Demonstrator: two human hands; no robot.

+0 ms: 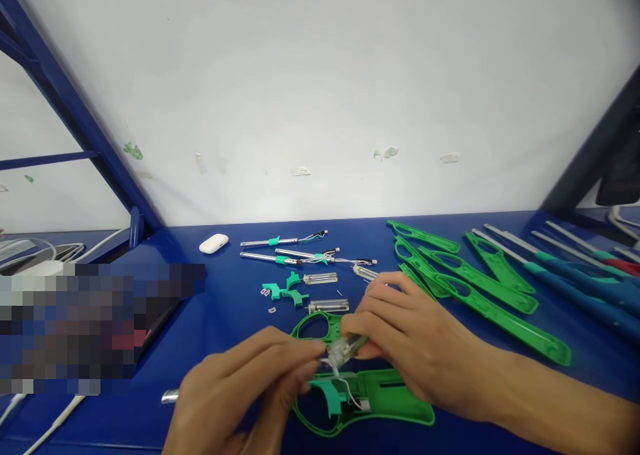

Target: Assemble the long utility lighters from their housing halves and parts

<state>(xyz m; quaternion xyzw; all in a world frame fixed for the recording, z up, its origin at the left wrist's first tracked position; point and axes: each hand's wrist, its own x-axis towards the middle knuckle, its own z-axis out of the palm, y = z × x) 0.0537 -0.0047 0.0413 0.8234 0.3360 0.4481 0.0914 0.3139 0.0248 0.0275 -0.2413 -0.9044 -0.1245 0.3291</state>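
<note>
My right hand [400, 338] is closed around a clear lighter fuel tank [343, 350] with a pale fitting at its end. At that fitting, the fingertips of my left hand [250, 382] pinch a thin white wire [354, 392]; the exact grip is partly hidden. Below both hands lies a green lighter casing half [390, 392], inner side up, with a teal trigger [331, 398] and the wire's end in it. Behind my fingers shows another green casing half [305, 325], mostly covered. The tip of a metal tube [170, 396] sticks out left of my left hand.
Further back lie several metal lighter tubes with wires [270, 258], clear fuel tanks [329, 305] and teal triggers [287, 292]. Green casing halves [500, 315] and blue-handled lighters [570, 275] spread on the right. A white earbud case [214, 243] sits at back left.
</note>
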